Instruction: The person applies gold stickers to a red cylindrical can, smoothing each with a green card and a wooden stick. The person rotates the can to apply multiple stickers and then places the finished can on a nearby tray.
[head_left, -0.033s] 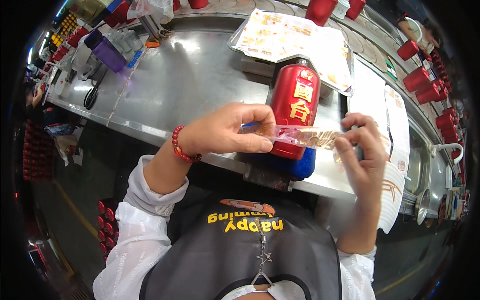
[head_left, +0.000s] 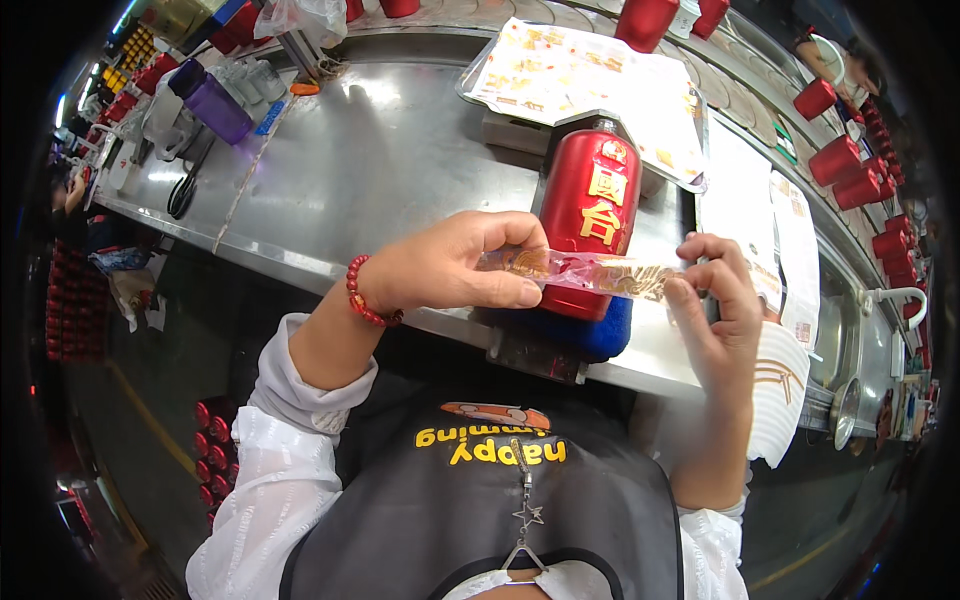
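Note:
A red bottle (head_left: 590, 190) with raised gold characters lies on a blue cloth pad (head_left: 603, 338), its neck pointing away from me. Across its lower part stretches a clear strip with gold pattern (head_left: 632, 277). My left hand (head_left: 460, 262), with a red bead bracelet (head_left: 358, 290), pinches the strip's left end between thumb and fingers. At the other end, the thumb and fingers of my right hand (head_left: 718, 300) close on the strip. Whether the strip touches the bottle I cannot tell.
Behind the bottle, a tray (head_left: 703, 187) carries a white sheet of gold decals (head_left: 570, 75). A purple bottle (head_left: 212, 105) and black scissors (head_left: 185, 190) are at the far left. Red bottles (head_left: 835, 160) line the conveyor (head_left: 760, 95). Paper sheets (head_left: 795, 245) lie at the right.
My right hand has shifted slightly left with its end of the strip, whose gold pattern shows more clearly. My left hand and the bottle have barely moved.

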